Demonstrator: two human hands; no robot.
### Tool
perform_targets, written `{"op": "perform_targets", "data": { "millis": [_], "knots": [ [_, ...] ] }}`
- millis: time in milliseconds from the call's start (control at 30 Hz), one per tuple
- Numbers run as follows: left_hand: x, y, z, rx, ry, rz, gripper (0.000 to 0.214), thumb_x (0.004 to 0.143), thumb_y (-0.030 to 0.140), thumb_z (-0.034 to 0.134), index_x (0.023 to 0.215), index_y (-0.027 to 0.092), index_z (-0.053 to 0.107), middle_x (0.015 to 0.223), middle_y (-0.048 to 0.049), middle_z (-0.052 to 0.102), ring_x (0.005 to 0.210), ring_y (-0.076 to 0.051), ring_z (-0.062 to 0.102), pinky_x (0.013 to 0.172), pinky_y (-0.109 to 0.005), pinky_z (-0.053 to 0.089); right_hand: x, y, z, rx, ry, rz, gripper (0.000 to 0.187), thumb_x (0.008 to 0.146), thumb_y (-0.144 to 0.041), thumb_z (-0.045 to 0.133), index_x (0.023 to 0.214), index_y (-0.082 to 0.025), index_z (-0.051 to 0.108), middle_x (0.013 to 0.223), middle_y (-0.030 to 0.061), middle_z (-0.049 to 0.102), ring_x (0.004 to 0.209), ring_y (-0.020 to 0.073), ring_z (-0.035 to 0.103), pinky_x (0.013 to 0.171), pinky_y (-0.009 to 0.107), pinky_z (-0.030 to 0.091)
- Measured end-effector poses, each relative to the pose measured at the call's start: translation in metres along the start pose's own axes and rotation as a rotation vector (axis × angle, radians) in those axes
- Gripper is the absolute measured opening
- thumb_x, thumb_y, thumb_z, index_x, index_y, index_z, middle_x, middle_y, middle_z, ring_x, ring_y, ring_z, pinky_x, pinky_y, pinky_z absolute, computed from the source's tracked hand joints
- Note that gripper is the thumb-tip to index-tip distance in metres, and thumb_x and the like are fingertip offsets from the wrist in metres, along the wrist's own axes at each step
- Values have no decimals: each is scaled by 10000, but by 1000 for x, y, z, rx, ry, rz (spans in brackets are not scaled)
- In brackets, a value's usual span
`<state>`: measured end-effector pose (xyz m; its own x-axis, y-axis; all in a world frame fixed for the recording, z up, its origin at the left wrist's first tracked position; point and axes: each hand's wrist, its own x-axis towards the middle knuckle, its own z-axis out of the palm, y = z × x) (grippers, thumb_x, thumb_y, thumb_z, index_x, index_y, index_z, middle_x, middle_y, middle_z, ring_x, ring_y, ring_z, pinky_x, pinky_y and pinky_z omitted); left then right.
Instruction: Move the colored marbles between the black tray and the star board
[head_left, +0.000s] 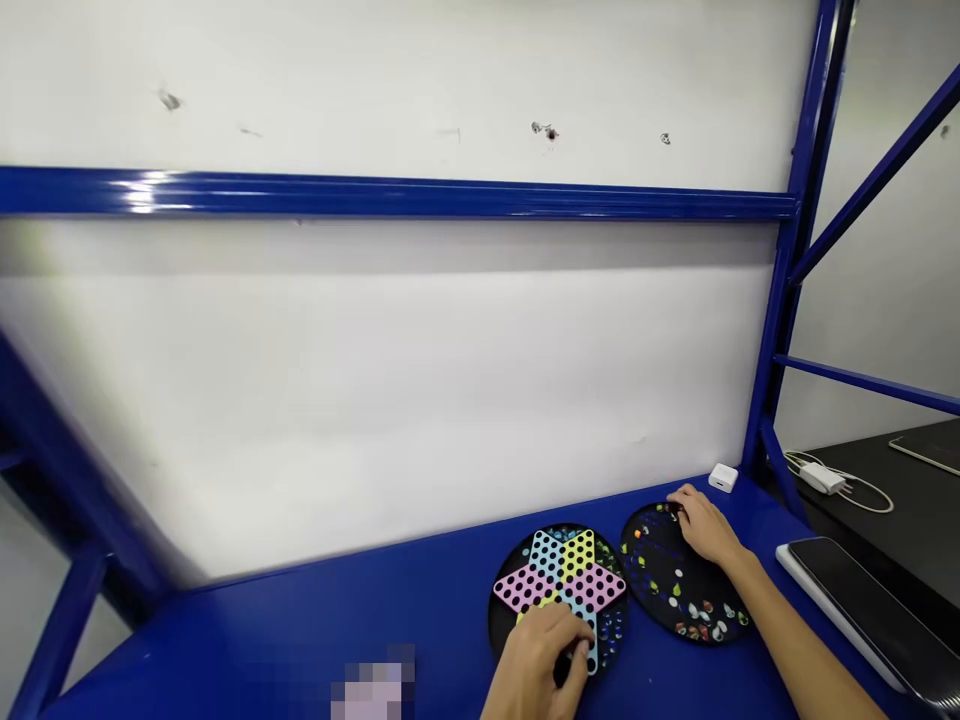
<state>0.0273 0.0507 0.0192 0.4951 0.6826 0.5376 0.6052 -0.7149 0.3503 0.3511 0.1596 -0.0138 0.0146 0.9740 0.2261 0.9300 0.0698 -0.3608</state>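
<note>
A Chinese checkers board [604,588] with a pink, blue and yellow star of dark holes sits in a round black tray. Marbles [611,630] lie in the wedges beside the star. Over the board's lower part is my left hand [536,645], its fingers curled and thumb drawn in near the lower blue point; what they pinch, if anything, is hidden. To the right lies a round black lid [660,590] scattered with coloured marbles [697,625]. My right hand [705,525] bends over its far rim with closed fingers, and I cannot make out anything between them.
A small white charger-like block [723,478] stands by the back right corner of the blue table [360,600]. A dark-topped white device [847,600] lies to the right. Blue frame bars [776,320] rise at the sides; a blurred patch [371,690] is at the front.
</note>
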Motion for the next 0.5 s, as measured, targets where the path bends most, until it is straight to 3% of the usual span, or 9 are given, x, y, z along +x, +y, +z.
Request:
{"op": "perform_targets", "data": {
  "millis": [300,500],
  "knots": [
    [2,0,-3,4,4,-31,156,889,188,504,826,233,639,730,1,664,671,-138,631,650,-230,510,1,-4,3,-29,11,54,312,920,-108,362,1020,-173,651,1111,87,588,946,191,616,794,283,439],
    [2,0,-4,13,11,-30,162,896,194,494,818,230,632,725,1,662,665,-133,624,646,-228,505,-1,-4,4,-33,-31,-45,454,908,-77,357,1280,-212,580,1122,98,577,978,206,597,807,287,430]
  ]
}}
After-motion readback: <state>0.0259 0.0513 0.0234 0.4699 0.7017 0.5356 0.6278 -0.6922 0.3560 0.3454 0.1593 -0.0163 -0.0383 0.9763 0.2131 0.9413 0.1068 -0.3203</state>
